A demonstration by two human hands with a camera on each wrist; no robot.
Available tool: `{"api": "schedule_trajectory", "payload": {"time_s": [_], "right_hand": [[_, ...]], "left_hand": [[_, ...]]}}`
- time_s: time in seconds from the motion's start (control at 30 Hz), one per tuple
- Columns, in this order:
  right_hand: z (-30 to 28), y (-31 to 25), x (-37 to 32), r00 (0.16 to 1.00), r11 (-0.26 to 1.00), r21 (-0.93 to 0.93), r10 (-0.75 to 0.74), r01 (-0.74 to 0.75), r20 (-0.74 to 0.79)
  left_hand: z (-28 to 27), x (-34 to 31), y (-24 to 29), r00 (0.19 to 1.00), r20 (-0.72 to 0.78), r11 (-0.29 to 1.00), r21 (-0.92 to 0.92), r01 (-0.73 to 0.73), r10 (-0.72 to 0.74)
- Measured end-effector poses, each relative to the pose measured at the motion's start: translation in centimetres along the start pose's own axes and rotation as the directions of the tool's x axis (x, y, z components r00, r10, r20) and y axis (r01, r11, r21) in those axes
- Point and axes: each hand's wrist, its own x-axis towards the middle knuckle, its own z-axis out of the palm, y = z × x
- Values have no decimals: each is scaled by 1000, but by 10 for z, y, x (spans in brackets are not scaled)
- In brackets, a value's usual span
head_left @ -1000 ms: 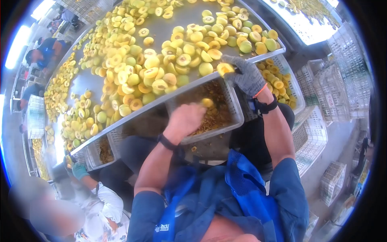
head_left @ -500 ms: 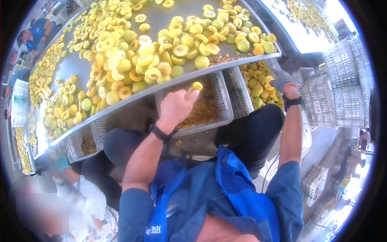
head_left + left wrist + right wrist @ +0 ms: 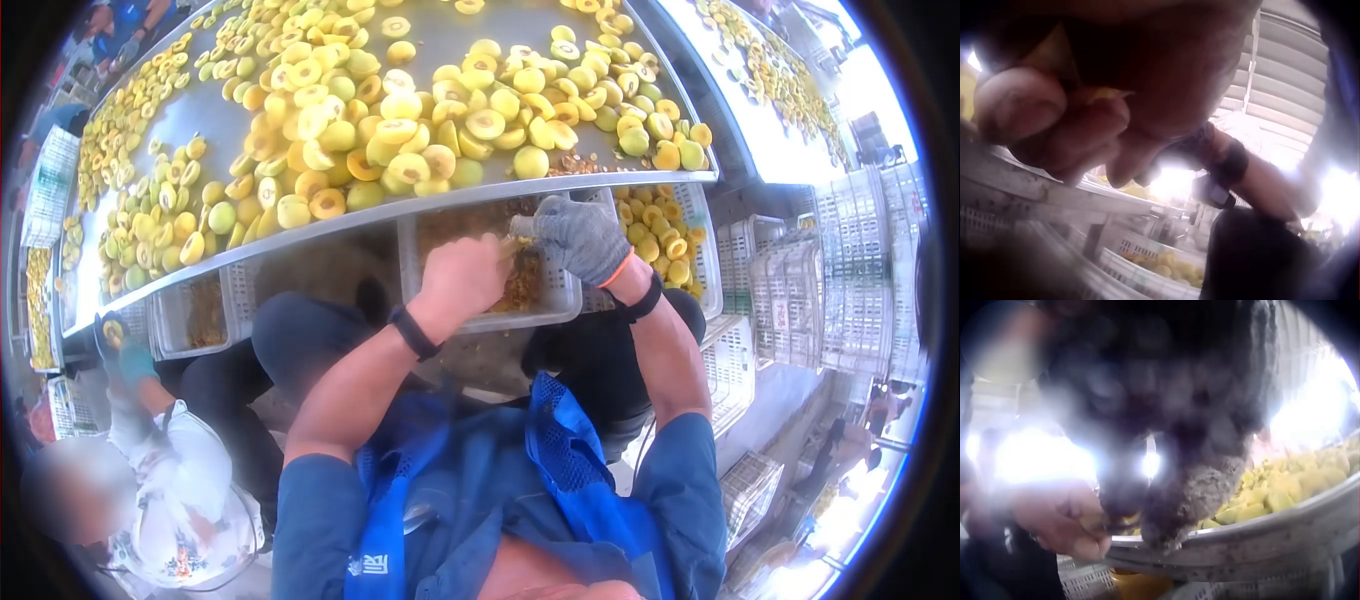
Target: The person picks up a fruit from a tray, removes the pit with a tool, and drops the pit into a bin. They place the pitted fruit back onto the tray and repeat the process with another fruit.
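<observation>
Over a white crate (image 3: 410,262), my two hands meet at the fingertips. My bare left hand (image 3: 462,278) has its fingers curled round a yellow apricot piece, mostly hidden; a sliver of the apricot (image 3: 523,241) shows between the hands. The grey-gloved right hand (image 3: 583,240) comes in from the right, its fingertips pinching at the same piece. In the left wrist view, curled fingers (image 3: 1085,122) fill the upper left, with a pale yellow wedge (image 3: 1054,55) among them. Blurred gloved fingers (image 3: 1197,494) meet the left hand (image 3: 1063,515) in the right wrist view.
A metal table (image 3: 440,196) with a raised rim is heaped with halved apricots (image 3: 400,120). Brown scraps lie in the crate below. To its right stands a crate of apricot halves (image 3: 655,235), then stacked white crates (image 3: 785,290). A person (image 3: 185,490) sits close on the left.
My right hand held an apricot half by the table rim, reached over the right crate of halves, and is back at the left hand without it. The left hand stays above the scrap crate.
</observation>
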Motion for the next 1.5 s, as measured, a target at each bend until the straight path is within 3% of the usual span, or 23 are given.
{"api": "schedule_trajectory", "payload": {"time_s": [0.07,0.13,0.17,0.27,0.37,0.5,0.53,0.63,0.73,0.83,0.87,0.97,1.03,1.07,1.1,1.17,1.2,1.23,1.3,1.33,1.4,1.47,1.5], "right_hand": [[5,9,5,999,956,292,6,7,-42],[-11,-6,22,975,934,282,222,-221,29],[-16,-13,28,943,903,273,326,-331,65],[13,33,39,860,902,115,430,-415,-274],[5,45,72,747,731,-154,644,-664,-165],[28,73,97,734,724,-134,648,-676,-204],[31,78,104,691,679,-131,700,-722,-177],[30,80,98,729,736,-78,640,-673,-243],[22,48,71,789,893,39,416,-449,-452],[12,-2,54,808,972,-68,149,-227,-570],[9,-20,50,824,981,-73,109,-179,-556],[11,-53,36,858,992,-112,-13,-52,-513],[18,-57,32,870,982,-186,-100,9,-483],[21,-60,33,848,997,-71,-39,1,-529],[19,-63,33,824,989,135,130,-66,-551],[12,-67,30,740,835,523,459,-171,-491],[11,-57,32,803,654,744,513,-137,-303],[9,-55,28,822,492,851,552,-183,-142],[0,-56,23,830,124,949,525,-290,185],[15,-49,20,863,392,876,502,-282,54],[21,-49,19,850,374,887,526,-272,39],[26,-49,19,831,388,881,556,-270,10],[28,-47,17,817,411,868,577,-278,-12]], "left_hand": [[0,-3,-1,1000,15,992,125,-28,27],[3,-3,-11,999,18,982,186,-41,39],[2,-4,-14,999,10,981,193,-33,32],[-2,-7,-19,1000,-13,980,200,-20,23],[-8,-8,-20,999,-30,988,155,-25,30],[-15,-8,-18,1000,-8,1000,25,-13,13],[-16,-8,-17,1000,-2,1000,-7,-8,8],[-18,-6,-18,999,-42,998,-59,12,-15],[-26,-4,-16,986,-131,952,-300,56,-99],[-20,5,-23,945,-254,659,-750,-56,-209],[-35,3,-18,963,-13,461,-879,117,-270],[-39,5,-14,960,79,172,-977,129,-270],[-34,7,-14,944,84,159,-977,141,-319],[-31,7,-15,935,88,151,-978,147,-343],[-30,7,-16,944,67,151,-981,122,-324],[-29,6,-18,960,28,153,-986,73,-279],[-31,5,-16,965,-1,208,-977,56,-262],[-33,3,-11,971,-26,261,-964,39,-239],[-31,2,-6,979,-77,366,-931,-3,-190],[-27,3,-6,981,-105,418,-908,-27,-166],[-17,5,-9,959,-247,559,-819,-131,-138],[-5,12,-13,880,-468,718,-641,-271,-86],[-9,11,-11,889,-442,721,-654,-231,-116]]}}
